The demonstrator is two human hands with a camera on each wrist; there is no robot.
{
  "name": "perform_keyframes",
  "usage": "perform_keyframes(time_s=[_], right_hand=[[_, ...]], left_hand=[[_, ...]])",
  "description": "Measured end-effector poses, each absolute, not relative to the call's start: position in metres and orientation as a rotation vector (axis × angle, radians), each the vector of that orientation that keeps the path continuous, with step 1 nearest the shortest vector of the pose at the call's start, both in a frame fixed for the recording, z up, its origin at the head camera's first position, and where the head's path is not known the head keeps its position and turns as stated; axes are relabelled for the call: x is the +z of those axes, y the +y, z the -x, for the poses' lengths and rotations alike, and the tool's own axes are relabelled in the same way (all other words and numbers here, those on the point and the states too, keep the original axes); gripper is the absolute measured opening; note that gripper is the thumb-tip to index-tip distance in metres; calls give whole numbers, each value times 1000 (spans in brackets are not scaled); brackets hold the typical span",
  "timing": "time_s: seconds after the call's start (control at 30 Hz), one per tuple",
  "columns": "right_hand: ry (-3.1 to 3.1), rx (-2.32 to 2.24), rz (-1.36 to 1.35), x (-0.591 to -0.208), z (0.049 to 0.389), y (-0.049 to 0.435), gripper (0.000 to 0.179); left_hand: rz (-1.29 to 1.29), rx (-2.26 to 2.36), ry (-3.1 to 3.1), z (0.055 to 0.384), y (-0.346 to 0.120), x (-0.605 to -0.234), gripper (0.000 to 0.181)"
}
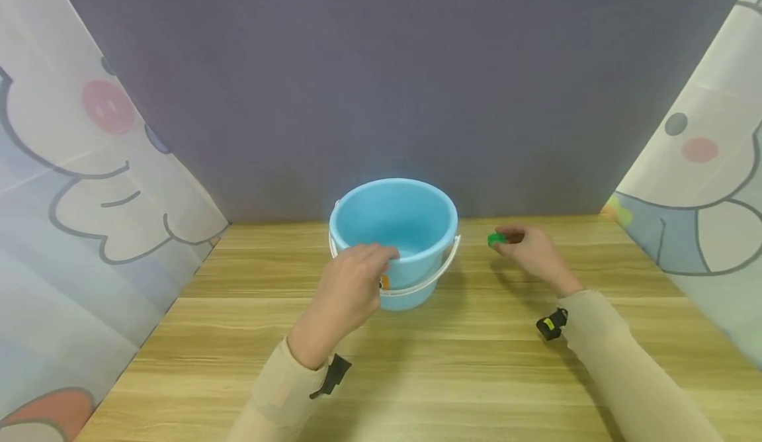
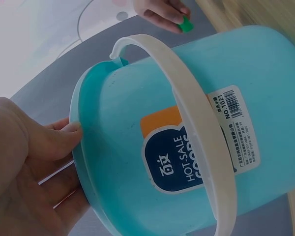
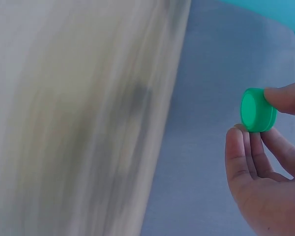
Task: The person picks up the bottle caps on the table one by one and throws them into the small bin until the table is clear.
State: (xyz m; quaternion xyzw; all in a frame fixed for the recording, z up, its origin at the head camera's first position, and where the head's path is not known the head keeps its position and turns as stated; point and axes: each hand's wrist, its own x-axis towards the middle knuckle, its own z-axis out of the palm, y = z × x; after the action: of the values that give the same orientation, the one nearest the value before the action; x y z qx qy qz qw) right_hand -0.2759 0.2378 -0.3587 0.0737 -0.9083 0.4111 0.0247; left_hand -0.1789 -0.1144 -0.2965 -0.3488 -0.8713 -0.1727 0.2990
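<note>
A light blue plastic bucket (image 1: pixel 419 268) stands upright on the wooden table in the head view. My left hand (image 1: pixel 351 286) grips its near rim, the thumb on the outside and the fingers reaching over to the inner side. In the left wrist view the bucket's white handle (image 2: pixel 206 128) hangs across a printed label (image 2: pixel 172 157). To the right of the bucket, my right hand (image 1: pixel 534 251) pinches a green bottle cap (image 3: pixel 258 110) between thumb and fingertips. The cap is held above the tabletop, its hollow side showing in the right wrist view.
The wood-grain table (image 1: pixel 238 336) runs back to a dark grey panel (image 1: pixel 393 85) close behind the bucket. Curtains with cartoon prints hang along the left (image 1: pixel 71 184) and right (image 1: pixel 708 184) sides. Small black devices sit at both wrists.
</note>
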Motion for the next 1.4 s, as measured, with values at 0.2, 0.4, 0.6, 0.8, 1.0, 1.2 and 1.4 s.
perform_keyframes(time_s=[0.2,0.4,0.6,0.8,1.0,1.2,1.4], right_hand=[[-2780,1346,-209,-350,273,229,57],[-2748,1393,-225,-346,269,221,55],[-2694,1455,-221,-347,270,213,58],[-2635,1537,-231,-344,269,204,57],[-2602,1555,-245,-343,265,199,55],[-2601,1545,-244,-346,263,198,52],[-2590,1560,-244,-344,260,195,55]], left_hand=[[922,-453,-2318,180,-115,-296,49],[929,-458,-2313,180,-115,-296,49],[926,-460,-2320,180,-114,-296,48],[929,-457,-2317,181,-113,-296,48],[922,-454,-2329,180,-112,-295,49],[925,-458,-2326,180,-112,-296,50],[929,-457,-2311,181,-112,-297,51]])
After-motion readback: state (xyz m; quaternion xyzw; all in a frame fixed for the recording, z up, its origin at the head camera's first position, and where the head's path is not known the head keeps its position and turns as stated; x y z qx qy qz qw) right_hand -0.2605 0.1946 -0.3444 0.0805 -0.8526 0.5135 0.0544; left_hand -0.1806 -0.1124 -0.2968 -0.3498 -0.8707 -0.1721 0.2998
